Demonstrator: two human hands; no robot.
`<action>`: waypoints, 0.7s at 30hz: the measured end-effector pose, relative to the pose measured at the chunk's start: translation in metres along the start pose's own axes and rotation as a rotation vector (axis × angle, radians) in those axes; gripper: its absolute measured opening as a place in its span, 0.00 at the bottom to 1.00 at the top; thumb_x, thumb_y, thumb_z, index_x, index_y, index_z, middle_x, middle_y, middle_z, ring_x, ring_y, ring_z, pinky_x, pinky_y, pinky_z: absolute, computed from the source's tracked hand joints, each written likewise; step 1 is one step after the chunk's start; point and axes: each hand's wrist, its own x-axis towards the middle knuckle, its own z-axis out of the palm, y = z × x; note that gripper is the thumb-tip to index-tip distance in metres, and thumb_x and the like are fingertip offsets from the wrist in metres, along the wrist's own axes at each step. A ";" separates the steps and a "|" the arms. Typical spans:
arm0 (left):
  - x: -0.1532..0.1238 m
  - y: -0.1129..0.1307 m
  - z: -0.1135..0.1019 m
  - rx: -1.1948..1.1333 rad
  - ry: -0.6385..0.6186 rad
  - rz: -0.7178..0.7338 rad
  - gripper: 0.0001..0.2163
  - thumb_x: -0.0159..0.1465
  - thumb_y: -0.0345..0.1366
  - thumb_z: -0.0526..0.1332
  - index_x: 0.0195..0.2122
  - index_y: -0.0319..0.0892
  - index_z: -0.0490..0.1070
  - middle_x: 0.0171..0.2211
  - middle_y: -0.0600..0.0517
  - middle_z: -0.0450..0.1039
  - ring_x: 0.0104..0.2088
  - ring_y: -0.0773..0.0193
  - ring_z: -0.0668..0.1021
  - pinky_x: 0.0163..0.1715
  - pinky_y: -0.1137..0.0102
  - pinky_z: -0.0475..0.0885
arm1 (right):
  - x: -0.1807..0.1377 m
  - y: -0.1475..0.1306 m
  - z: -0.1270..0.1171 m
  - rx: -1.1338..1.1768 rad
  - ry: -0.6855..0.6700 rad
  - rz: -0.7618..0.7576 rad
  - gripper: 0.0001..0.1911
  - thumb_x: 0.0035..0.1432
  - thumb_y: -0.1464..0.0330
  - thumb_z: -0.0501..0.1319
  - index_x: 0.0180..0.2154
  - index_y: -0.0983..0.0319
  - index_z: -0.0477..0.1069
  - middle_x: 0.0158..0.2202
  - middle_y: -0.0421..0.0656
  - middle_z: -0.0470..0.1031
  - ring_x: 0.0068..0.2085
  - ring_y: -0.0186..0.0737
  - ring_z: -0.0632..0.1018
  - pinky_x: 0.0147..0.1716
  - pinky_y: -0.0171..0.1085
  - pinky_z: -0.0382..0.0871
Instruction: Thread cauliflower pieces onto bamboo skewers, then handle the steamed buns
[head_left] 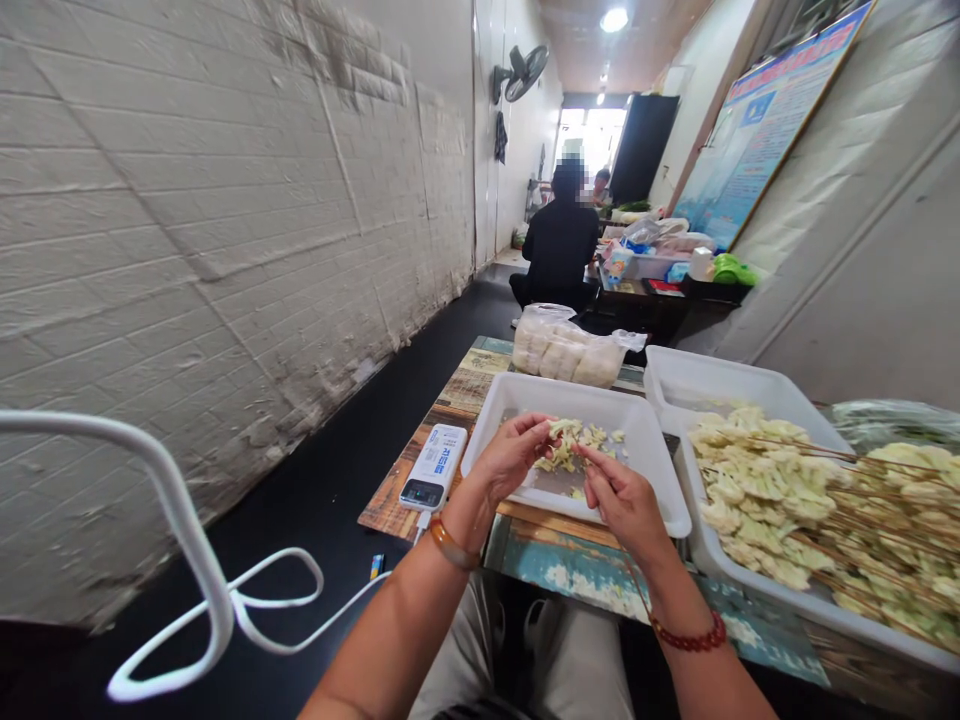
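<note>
Over a white plastic tray (pixel 660 470), both my hands are close together with fingers pinched. My left hand (pixel 514 455) is closed on a cauliflower floret (pixel 553 437), partly covered by my fingers and hard to tell from the pieces behind. A thin bamboo skewer (pixel 636 583) is gripped in my right hand (pixel 621 497), its lower length running back along my wrist. Loose cauliflower pieces (pixel 592 436) lie in the tray beyond my fingertips. To the right, a second white tub (pixel 739 578) is heaped with skewered cauliflower (pixel 757 490), the sticks pointing various ways.
A white power bank (pixel 435 465) with a cable lies left on the wooden table (pixel 397 500). Behind the tray sits a plastic bag of pale food (pixel 566 350). Another white tub (pixel 750 385) stands back right. A person in black (pixel 561 245) sits farther off.
</note>
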 end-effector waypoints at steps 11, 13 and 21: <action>-0.001 0.001 0.002 -0.002 0.002 -0.023 0.16 0.50 0.40 0.72 0.34 0.36 0.73 0.27 0.52 0.73 0.28 0.71 0.74 0.27 0.76 0.65 | 0.003 -0.023 -0.007 0.587 0.170 0.127 0.20 0.57 0.60 0.62 0.49 0.62 0.70 0.20 0.32 0.65 0.18 0.25 0.60 0.16 0.27 0.50; 0.001 0.000 0.001 -0.007 0.002 -0.018 0.16 0.50 0.40 0.72 0.34 0.36 0.73 0.27 0.52 0.73 0.28 0.70 0.74 0.26 0.76 0.66 | 0.007 -0.029 -0.007 0.660 0.243 0.137 0.19 0.55 0.60 0.64 0.46 0.61 0.70 0.21 0.32 0.66 0.18 0.24 0.61 0.15 0.26 0.49; 0.004 -0.002 -0.001 -0.026 0.022 -0.033 0.14 0.51 0.40 0.71 0.33 0.37 0.70 0.28 0.52 0.72 0.27 0.70 0.76 0.23 0.77 0.65 | -0.004 -0.071 -0.017 0.575 0.709 -0.253 0.09 0.58 0.64 0.63 0.39 0.58 0.67 0.29 0.35 0.72 0.29 0.34 0.77 0.26 0.33 0.73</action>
